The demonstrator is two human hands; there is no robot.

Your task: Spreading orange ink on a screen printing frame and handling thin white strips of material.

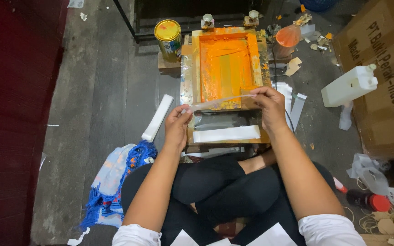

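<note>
Stretching a clear strip (220, 102) taut just above the near edge of the orange-inked screen frame (196, 68), the left hand (177, 124) and right hand (268, 102) each pinch one end. Sagging could drop it into the wet ink; uneven pull could twist it onto itself.

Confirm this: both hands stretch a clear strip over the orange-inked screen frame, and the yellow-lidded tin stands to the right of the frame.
Wrong on one point. In the head view the tin stands left of the screen frame, not right. The left hand and right hand do hold the clear strip over it.
</note>
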